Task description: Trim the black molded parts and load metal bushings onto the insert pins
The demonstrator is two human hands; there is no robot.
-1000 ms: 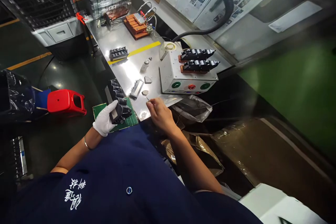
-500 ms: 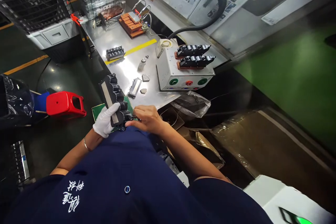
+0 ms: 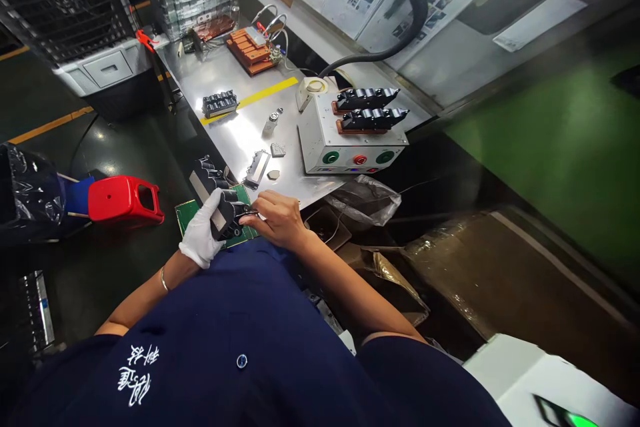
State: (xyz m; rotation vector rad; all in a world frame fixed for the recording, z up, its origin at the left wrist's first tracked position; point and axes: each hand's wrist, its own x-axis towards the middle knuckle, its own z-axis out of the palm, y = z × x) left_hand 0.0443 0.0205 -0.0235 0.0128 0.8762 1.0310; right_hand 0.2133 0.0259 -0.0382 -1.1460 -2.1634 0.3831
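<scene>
My left hand (image 3: 201, 235), in a white glove, grips a black moulded part (image 3: 229, 213) with a row of rounded humps and a pale flat strip along one side. The part is tilted, held in front of my body above a green board (image 3: 187, 212) at the bench edge. My bare right hand (image 3: 281, 219) is closed in a pinch at the part's near right end. Something small and dark shows at its fingertips, too small to name.
On the metal bench lie a similar part (image 3: 257, 169), small grey pieces (image 3: 278, 149), a small bottle (image 3: 271, 123) and another black part (image 3: 220, 103). A white control box (image 3: 345, 137) carries two black parts (image 3: 373, 120). A red stool (image 3: 117, 205) stands left.
The black part has tipped and dropped a little, its far end lower. My left hand has shifted slightly; my right hand has moved a little up and left, still pinching at the part's end.
</scene>
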